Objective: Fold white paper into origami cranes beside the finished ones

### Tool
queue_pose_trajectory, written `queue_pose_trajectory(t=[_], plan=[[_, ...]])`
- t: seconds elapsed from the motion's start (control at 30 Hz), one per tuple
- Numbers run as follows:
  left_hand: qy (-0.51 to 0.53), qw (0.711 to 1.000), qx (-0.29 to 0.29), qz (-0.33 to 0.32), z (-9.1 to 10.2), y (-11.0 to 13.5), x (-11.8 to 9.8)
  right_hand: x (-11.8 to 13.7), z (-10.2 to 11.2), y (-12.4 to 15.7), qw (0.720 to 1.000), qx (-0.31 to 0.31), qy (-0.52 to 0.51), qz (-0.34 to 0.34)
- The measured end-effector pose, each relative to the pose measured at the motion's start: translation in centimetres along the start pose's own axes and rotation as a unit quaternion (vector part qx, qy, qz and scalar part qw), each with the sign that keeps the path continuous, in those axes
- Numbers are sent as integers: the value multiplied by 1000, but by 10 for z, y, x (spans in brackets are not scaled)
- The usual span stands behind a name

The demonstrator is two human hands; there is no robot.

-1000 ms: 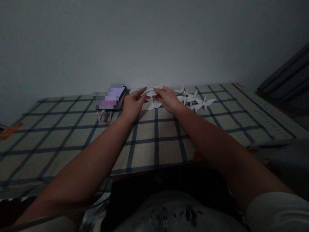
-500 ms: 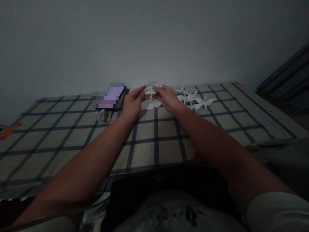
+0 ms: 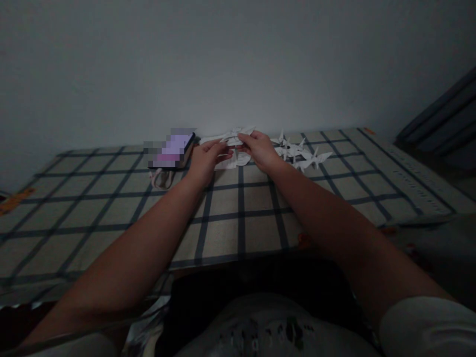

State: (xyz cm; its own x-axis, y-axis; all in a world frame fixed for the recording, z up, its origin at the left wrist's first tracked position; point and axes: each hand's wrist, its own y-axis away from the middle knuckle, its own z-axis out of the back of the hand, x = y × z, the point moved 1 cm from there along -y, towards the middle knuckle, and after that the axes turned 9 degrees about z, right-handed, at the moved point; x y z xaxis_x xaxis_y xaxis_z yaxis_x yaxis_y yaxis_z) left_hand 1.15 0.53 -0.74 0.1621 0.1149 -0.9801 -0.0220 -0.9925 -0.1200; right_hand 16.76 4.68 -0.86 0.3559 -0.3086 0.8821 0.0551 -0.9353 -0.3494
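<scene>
Between my two hands is a small piece of folded white paper [image 3: 233,141], hard to tell apart from the white papers behind it. My left hand [image 3: 206,157] pinches it from the left, thumb and fingertips close together. From the right, my right hand [image 3: 261,150] grips it between thumb and bent fingers. Under and in front of the fingers lies a printed white sheet [image 3: 227,163], partly covered by the hands. Several folded paper cranes [image 3: 303,161] rest just right of my right hand.
Left of my left hand stands a phone [image 3: 173,148] with a lit, partly pixelated screen, tilted on a support, with a pale looped strap [image 3: 161,179] in front. A checked cloth [image 3: 223,223] covers the table. The wall [image 3: 238,64] rises directly behind the papers.
My left fingertips have lowered and curled in closer to the folded paper. My right hand keeps its grip with only a slight shift. The cranes and phone stay put.
</scene>
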Motion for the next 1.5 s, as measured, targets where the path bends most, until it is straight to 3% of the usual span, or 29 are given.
queue_pose_trajectory(t=[0.43,0.57,0.7,0.83,1.17,1.5], plan=[[-29,998,8,56,3,-2,2,-2,-2,5,996,53,61,26],[-42,997,16,69,5,1,-1,0,0,5,995,40,90,28],[-11,990,44,131,8,-2,-1,2,1,5,993,34,110,27],[23,980,38,196,9,-5,0,4,1,6,991,39,124,26],[42,982,45,177,9,-7,-4,5,5,2,994,34,102,22],[-71,992,43,97,11,-4,0,9,3,4,991,38,126,22]])
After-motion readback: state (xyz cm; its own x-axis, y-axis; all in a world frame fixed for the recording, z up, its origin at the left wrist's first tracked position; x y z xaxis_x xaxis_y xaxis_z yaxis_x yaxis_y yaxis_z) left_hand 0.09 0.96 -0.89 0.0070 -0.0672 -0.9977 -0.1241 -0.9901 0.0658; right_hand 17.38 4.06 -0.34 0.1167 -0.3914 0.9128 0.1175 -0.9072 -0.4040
